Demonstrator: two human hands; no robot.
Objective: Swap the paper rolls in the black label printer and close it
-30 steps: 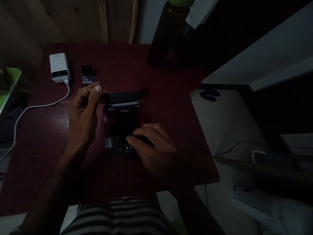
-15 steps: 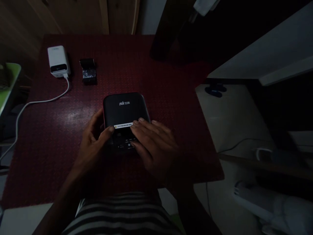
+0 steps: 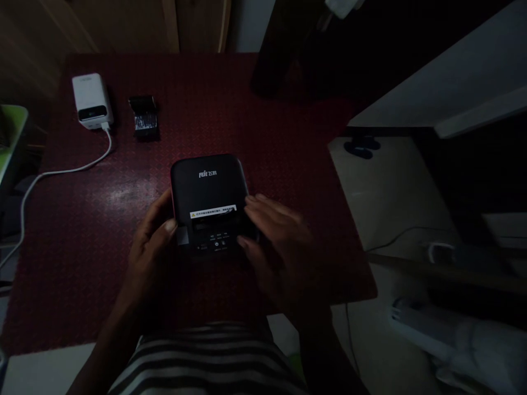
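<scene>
You are probably doing best by bracing evenly from both sides, thumbs resting clear of the near button panel (image 3: 216, 244). The black device (image 3: 209, 189) is lying on the red table (image 3: 296, 159) between your hands: your left hand (image 3: 153, 244) is curving along its left side, whether pinching it I cannot tell; your right hand (image 3: 284, 247) is sitting beside its right edge, thumb spread from the fingers. Farther off, a small black item (image 3: 145, 120) and a white power bank (image 3: 91, 96) are lying.

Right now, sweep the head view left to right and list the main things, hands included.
Power bank → left hand → black device → right hand → slippers.
</scene>
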